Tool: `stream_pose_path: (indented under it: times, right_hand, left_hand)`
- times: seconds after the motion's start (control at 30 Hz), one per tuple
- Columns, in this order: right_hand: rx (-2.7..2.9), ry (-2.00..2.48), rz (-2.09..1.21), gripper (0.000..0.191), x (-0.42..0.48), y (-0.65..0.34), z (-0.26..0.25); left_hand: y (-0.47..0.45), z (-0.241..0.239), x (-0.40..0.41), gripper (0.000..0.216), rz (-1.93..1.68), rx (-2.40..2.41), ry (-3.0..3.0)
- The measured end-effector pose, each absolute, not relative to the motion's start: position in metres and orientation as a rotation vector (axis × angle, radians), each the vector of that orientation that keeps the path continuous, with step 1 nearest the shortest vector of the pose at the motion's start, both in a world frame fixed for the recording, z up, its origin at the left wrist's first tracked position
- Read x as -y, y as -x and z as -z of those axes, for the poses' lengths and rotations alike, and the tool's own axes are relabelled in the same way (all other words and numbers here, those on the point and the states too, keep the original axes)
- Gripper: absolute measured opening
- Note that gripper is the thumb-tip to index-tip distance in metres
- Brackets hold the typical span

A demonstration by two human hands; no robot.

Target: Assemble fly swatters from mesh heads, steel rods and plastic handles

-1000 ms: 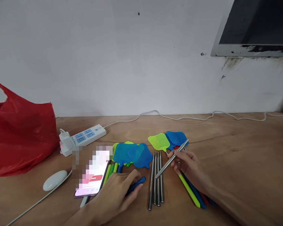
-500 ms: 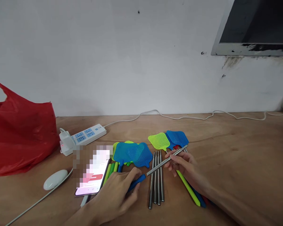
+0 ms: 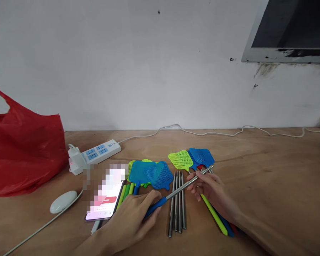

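Observation:
My left hand is closed around a blue handle, its end pointing up and right. In my right hand a metal rod is pinched between thumb and fingers. The rod's lower end meets the tip of the blue handle; how deep it sits inside I cannot tell. Between my hands lie several metal rods side by side. Blue and green fly swatter heads are piled beyond my left hand. Fly swatters with a yellow-green head and a blue head lie partly under my right hand.
Yellow and green handles lie beside a lit phone. Farther left are a white power strip, a white mouse-shaped object and a red plastic bag. A thin cable runs along the wall.
The metal rod and the blue handle were slightly apart and now touch end to end in one line. My right hand has shifted its fingers a little along the rod.

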State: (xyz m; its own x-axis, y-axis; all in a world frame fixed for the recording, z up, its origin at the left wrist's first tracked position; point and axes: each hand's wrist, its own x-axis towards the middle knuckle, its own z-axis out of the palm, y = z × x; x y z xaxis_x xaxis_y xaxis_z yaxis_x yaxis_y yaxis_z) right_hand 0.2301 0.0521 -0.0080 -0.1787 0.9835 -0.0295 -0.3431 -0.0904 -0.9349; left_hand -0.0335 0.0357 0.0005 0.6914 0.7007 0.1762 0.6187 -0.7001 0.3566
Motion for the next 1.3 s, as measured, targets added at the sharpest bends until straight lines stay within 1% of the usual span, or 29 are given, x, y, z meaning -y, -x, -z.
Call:
stream_pose_path:
  times: [0.33,0.43,0.8,0.93,1.1,1.3]
  right_hand:
    - [0.994,0.884,-1.518,0.032,-0.050,-0.227,0.011]
    - [0.980,0.895,-1.500,0.033,-0.049,-0.227,0.015]
    - [1.149,0.959,-1.475,0.026,-0.046,-0.231,0.017]
    - [1.103,0.955,-1.523,0.028,-0.041,-0.230,0.009]
    - [1.048,0.892,-1.599,0.040,-0.040,-0.229,0.006]
    - [1.048,0.854,-1.633,0.034,-0.039,-0.227,0.011]
  left_hand:
    - [0.031,-0.004,-0.034,0.011,-0.431,-1.059,-2.609]
    - [0.031,-0.003,-0.035,0.012,-0.425,-1.064,-2.603]
    - [0.032,0.003,-0.036,0.015,-0.423,-1.059,-2.549]
    - [0.033,0.000,-0.035,0.014,-0.439,-1.050,-2.534]
    - [0.034,-0.001,-0.034,0.013,-0.455,-1.043,-2.552]
    - [0.035,0.002,-0.034,0.014,-0.465,-1.017,-2.571]
